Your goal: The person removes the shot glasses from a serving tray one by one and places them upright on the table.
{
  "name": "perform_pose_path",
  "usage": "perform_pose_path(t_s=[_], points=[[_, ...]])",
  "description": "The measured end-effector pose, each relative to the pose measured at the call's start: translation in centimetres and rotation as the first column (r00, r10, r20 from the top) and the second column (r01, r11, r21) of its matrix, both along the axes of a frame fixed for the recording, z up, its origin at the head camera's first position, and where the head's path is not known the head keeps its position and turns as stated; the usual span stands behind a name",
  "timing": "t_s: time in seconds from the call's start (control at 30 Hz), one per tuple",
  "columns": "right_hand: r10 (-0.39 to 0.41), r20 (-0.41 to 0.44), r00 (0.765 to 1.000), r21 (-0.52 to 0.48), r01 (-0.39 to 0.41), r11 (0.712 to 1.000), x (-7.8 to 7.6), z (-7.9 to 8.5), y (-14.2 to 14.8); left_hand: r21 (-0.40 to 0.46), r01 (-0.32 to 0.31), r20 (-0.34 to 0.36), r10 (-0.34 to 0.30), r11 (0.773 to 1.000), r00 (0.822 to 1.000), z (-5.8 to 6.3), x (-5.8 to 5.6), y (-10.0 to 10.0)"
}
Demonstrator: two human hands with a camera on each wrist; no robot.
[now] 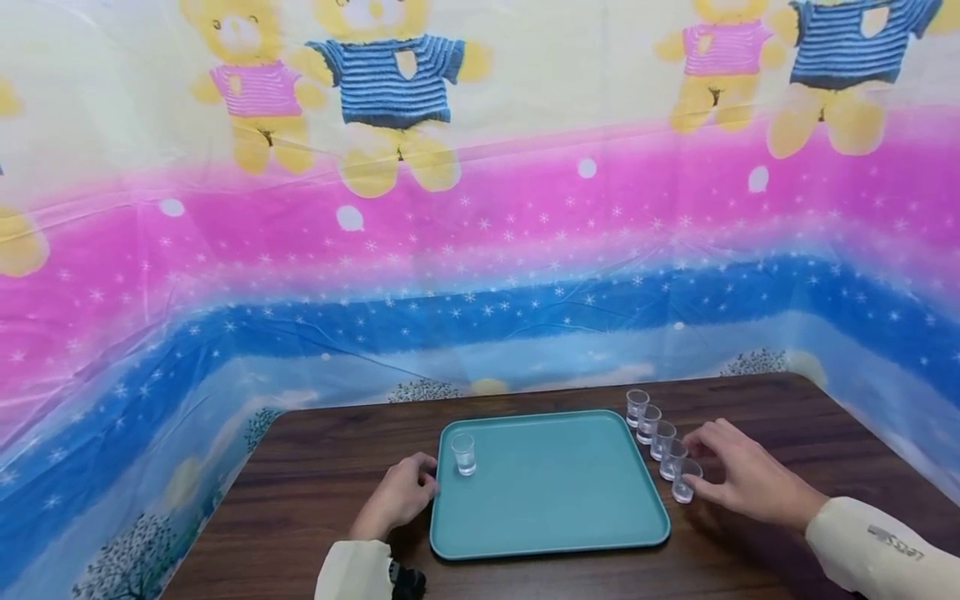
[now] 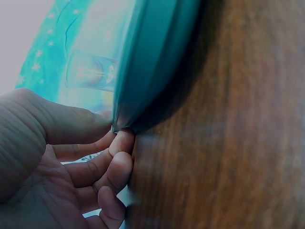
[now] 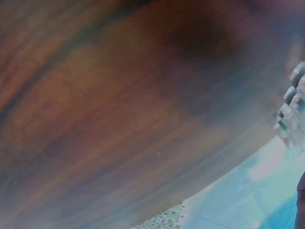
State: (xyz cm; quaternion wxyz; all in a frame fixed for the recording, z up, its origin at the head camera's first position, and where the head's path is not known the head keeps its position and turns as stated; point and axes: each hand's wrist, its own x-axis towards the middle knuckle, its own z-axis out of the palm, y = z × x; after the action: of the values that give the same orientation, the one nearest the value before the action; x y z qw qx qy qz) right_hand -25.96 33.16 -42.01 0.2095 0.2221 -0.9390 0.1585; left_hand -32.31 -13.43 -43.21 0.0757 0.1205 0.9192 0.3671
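Observation:
My left hand (image 1: 403,497) holds the left edge of a teal rectangular tray (image 1: 555,492), thumb on the rim and a fingertip under it in the left wrist view. On the tray's far left part stands a small clear shot glass (image 1: 464,455), also seen above the rim in that view. Several similar shot glasses (image 1: 647,425) form a slanting row along the tray's right side. With thumb and index finger, my right hand (image 1: 742,475) pinches the nearest shot glass (image 1: 684,487) of this row. Only a sliver of the right hand shows in the right wrist view.
Everything stands on a dark wood-grain table (image 1: 300,467) with rounded far corners. Behind it hangs a printed bear curtain (image 1: 480,250), which also runs along both sides. A dark strap device (image 1: 407,579) sits at the left wrist.

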Motion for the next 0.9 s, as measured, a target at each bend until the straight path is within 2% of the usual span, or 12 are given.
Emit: perform_pose_path(t_s=[0.2, 0.33, 0.57, 0.8, 0.9], points=[[0.058, 0.003, 0.998, 0.005, -0.058, 0.998, -0.6, 0.5, -1.3, 0.006, 0.007, 0.037, -0.007, 1.000, 0.999, -0.1, -0.1, -0.1], [0.077, 0.025, 0.997, -0.006, -0.076, 0.997, -1.1, 0.6, -2.1, 0.003, 0.015, 0.028, -0.015, 1.000, 0.999, 0.0, -0.1, -0.1], [0.107, 0.063, 0.992, -0.013, -0.106, 0.994, -2.0, 0.6, -3.6, 0.022, 0.044, -0.031, -0.043, 0.999, 0.999, -0.1, 0.3, -0.3], [0.159, 0.081, 0.984, 0.015, -0.161, 0.987, -3.1, 0.4, -6.1, 0.024, 0.031, 0.012, -0.031, 0.999, 0.999, 0.0, 0.1, -0.3], [0.188, 0.082, 0.979, 0.022, -0.191, 0.981, -3.6, 0.4, -7.5, 0.021, 0.023, 0.007, -0.023, 1.000, 1.000, -0.1, 0.2, -0.4]])
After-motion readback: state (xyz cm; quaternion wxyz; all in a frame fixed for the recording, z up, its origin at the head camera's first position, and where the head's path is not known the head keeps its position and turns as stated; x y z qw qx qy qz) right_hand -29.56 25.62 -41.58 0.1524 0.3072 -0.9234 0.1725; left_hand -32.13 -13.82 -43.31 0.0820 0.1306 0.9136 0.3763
